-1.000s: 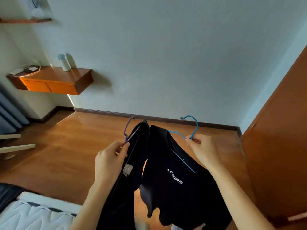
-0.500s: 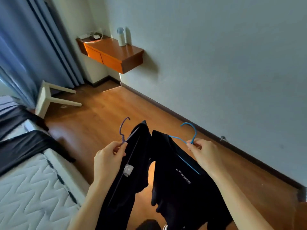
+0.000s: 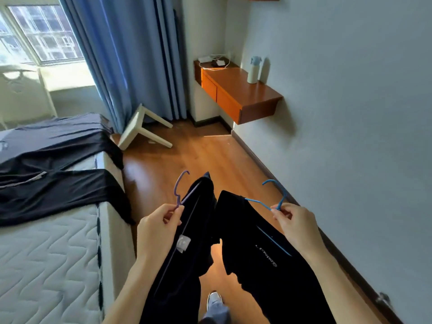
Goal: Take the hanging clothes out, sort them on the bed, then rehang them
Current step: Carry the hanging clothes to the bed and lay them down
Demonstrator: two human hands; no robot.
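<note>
At lower centre, the left hand (image 3: 157, 230) pinches a purple hanger (image 3: 179, 191) carrying a black garment (image 3: 187, 253); the right hand (image 3: 296, 224) pinches a blue hanger (image 3: 277, 195) bearing a black logo shirt (image 3: 261, 253). The bed (image 3: 46, 253) lies lower left.

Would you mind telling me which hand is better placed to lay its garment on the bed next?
Probably the left. The left hand pinches the purple hanger right beside the bed, while the right hand holds the blue hanger farther from it.
</note>
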